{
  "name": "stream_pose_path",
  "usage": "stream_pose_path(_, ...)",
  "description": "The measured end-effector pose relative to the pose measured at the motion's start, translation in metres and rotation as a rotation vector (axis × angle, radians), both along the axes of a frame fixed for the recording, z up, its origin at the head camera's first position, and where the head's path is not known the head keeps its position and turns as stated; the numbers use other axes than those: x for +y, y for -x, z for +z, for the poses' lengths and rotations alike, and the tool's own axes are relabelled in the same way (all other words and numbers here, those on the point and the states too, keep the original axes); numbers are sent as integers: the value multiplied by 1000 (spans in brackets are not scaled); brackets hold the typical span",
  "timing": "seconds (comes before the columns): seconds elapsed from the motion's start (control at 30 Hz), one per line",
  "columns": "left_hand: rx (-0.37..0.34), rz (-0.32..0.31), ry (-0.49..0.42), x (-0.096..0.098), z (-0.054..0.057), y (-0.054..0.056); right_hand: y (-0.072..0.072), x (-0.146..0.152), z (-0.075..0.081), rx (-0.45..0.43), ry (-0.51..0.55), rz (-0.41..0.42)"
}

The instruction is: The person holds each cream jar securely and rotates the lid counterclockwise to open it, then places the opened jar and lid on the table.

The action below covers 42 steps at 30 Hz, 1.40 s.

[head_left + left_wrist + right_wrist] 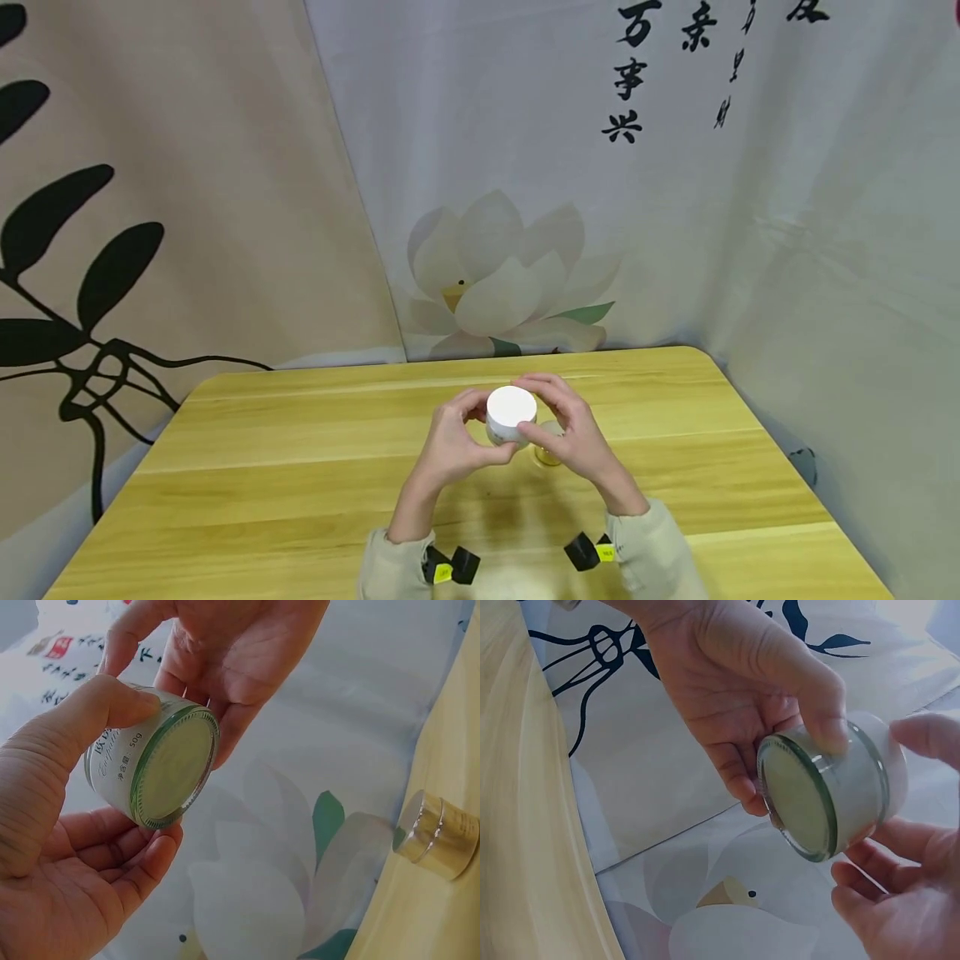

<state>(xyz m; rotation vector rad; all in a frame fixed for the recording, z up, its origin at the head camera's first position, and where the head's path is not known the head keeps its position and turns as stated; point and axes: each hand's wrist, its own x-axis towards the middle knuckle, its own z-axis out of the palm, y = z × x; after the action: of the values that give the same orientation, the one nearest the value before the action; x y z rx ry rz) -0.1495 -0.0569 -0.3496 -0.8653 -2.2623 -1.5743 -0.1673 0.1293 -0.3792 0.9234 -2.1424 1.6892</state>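
Legibly, jar marked "50g" in fingers, backdrop reading "万事兴"

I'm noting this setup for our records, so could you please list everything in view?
Table: 1, yellow wood-grained, below the hands
Jar: 1, white with greenish glass base, held above the table
Lidded container: 1, gold, on the table
Beige backdrop: 1, beige with black plant print, left
White backdrop: 1, white with pale lotus, centre and right
Wrist devices: 2, black with yellow labels, at the wrists
Sleeves: 2, pale, on the forearms
Left hand: 1, bare, gripping the jar
Right hand: 1, bare, gripping the jar
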Motion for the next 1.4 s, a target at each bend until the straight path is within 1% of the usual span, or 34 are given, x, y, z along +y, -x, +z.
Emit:
stream_pose_path(0.07, 3, -7, 2, 1, 0, 1, 0, 1, 0, 21, -13, 29)
stream_pose_path(0.1, 1, -6, 5, 1, -1, 1, 0, 2, 0, 18, -12, 29)
stream_pose_path(0.33, -29, 21, 24, 3, -2, 2, 1, 1, -2, -48, -11, -39)
stream_pose_path(0.47, -15, 22, 24, 4, 0, 1, 3, 3, -3, -38, -14, -7)
stream_pose_path(0.6, -4, 10, 21, 4, -3, 3, 3, 5, -3, -19, -25, 45)
stream_pose_path(0.7, -21, 12, 24, 5, -16, 11, 2, 5, -4, -48, -19, 32)
stream_pose_path(0.83, -25, 15, 19, 4, -35, 22, 2, 3, -4, -86, 10, -12)
stream_pose_path(0.87, -21, 14, 17, 4, -37, 24, 2, 3, -3, -86, 15, -13)
stream_pose_path(0.97, -12, 10, 13, 4, -39, 25, 3, 4, -3, -79, 17, 2)
stream_pose_path(1.1, -3, 2, 3, 4, -38, 25, 4, 6, -5, -32, -14, 66)
stream_pose_path(1.17, 2, -3, -1, 3, -38, 24, 5, 6, -6, -18, -25, 81)
stream_pose_path(1.23, -4, -1, 3, 2, -38, 24, 4, 5, -6, -31, -20, 72)
stream_pose_path(1.4, -17, 12, 14, 3, -38, 24, 3, 3, -6, -85, 7, 7)
